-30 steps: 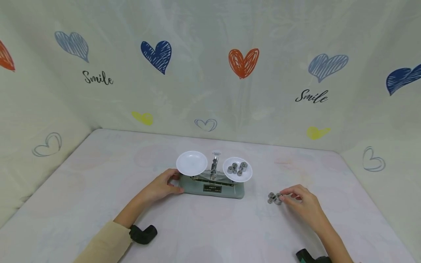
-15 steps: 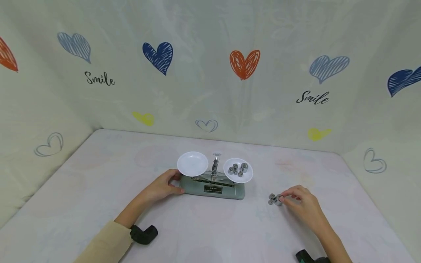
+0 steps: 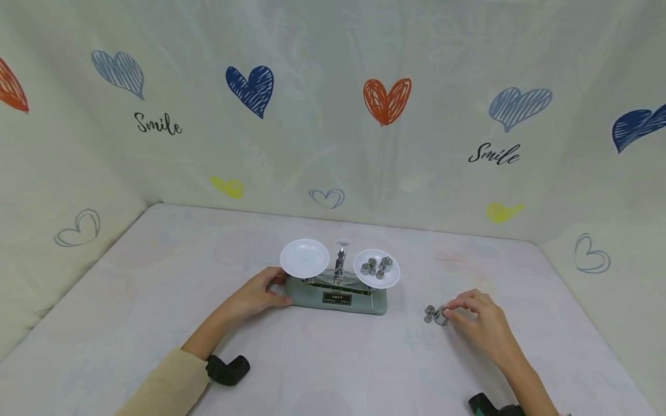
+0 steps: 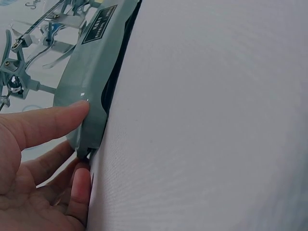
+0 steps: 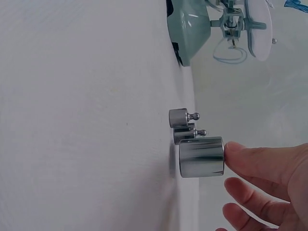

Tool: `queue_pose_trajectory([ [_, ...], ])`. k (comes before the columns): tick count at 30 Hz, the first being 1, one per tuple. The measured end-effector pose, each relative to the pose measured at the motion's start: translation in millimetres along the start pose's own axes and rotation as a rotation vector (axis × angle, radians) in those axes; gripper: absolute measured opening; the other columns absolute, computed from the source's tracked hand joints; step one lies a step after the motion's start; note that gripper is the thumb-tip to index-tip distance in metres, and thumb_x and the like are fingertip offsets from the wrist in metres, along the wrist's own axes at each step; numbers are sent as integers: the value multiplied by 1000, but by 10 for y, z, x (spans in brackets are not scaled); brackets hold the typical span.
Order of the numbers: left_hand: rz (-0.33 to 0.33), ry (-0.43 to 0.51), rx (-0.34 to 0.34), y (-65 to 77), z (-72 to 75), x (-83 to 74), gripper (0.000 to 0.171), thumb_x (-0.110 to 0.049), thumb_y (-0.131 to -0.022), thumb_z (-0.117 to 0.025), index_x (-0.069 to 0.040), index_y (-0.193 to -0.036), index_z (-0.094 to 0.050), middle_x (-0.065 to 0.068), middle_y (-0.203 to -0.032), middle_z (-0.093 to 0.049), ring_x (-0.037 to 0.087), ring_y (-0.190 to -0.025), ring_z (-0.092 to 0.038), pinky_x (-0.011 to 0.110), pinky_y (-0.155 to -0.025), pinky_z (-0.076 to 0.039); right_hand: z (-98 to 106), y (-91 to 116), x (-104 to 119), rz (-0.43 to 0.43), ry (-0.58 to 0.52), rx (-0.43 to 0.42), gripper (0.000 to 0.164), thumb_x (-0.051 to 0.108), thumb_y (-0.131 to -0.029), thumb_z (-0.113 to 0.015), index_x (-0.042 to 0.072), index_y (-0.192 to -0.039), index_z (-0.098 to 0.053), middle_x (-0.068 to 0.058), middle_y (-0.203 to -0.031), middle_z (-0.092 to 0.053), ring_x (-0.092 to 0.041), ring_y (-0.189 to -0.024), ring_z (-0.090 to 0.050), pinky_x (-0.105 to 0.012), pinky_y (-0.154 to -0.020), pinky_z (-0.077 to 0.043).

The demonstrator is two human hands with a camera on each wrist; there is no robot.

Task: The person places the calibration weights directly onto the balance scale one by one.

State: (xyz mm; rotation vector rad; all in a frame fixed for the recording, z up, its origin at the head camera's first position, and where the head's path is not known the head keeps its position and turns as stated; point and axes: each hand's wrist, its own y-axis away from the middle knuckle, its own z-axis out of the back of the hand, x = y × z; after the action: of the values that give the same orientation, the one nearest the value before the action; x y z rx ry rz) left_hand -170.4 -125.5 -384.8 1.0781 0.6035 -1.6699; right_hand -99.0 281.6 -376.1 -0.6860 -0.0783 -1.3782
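A grey-green balance scale (image 3: 307,294) stands mid-table, with a bare white left pan (image 3: 304,259) and several small metal weights (image 3: 372,267) in its right pan (image 3: 391,278). My left hand (image 3: 254,297) grips the left end of the scale's base, thumb (image 4: 57,122) on the front and fingers behind. To the right of the scale, my right hand (image 3: 481,323) pinches the top of a large metal weight (image 5: 201,158); its knob is hidden by the fingers. I cannot tell whether this weight touches the table. Two smaller knobbed weights (image 5: 178,118) stand close beside it.
The pale cloth-covered table (image 3: 322,364) meets a hanging cloth (image 3: 312,144) printed with hearts and words at the back. Black wrist devices (image 3: 227,371) sit on both forearms.
My right fingers have shifted very slightly upward at the large weight. My left hand and the scale have stayed in place; the head view moved a little.
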Motion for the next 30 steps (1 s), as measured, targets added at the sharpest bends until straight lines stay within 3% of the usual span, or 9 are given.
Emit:
queue_pose_trajectory([
  [7,0,6,-3,-10,-2,10,65,-10,-73,-73,1,-129,-43,21,-129,-44,35,-117,-43,49,-96,-38,104,-39,69,30,-2,-19,11,13,-68,-77,18,-74,-69,6,-83,-59,3,-82,-42,-25,-65,-41],
  [12,8,9,0,-7,-6,13,65,-10,-73,-73,1,-130,-43,21,-129,-44,36,-117,-43,50,-97,-37,177,-87,185,80,5,-37,13,12,-68,-77,18,-74,-68,7,-83,-58,0,-84,-42,-20,-67,-38],
  [16,8,3,1,-6,-11,15,65,-10,-73,-73,1,-130,-43,21,-129,-44,36,-117,-43,50,-97,-37,250,-138,368,65,1,-9,11,14,-70,-76,19,-75,-67,8,-84,-57,0,-87,-40,-21,-72,-37],
  [23,7,12,-8,-9,-12,11,65,-7,-72,-73,3,-129,-43,22,-128,-44,36,-116,-43,49,-97,-37,329,-267,743,46,-49,47,11,13,-71,-75,19,-76,-67,7,-86,-57,-10,-93,-45,-36,-77,-41],
  [30,15,17,-12,-3,-15,12,66,-7,-72,-73,2,-130,-43,22,-129,-43,36,-117,-43,50,-97,-37,319,-382,1096,55,-118,81,9,14,-72,-75,17,-78,-68,6,-87,-58,-11,-93,-48,-37,-77,-44],
])
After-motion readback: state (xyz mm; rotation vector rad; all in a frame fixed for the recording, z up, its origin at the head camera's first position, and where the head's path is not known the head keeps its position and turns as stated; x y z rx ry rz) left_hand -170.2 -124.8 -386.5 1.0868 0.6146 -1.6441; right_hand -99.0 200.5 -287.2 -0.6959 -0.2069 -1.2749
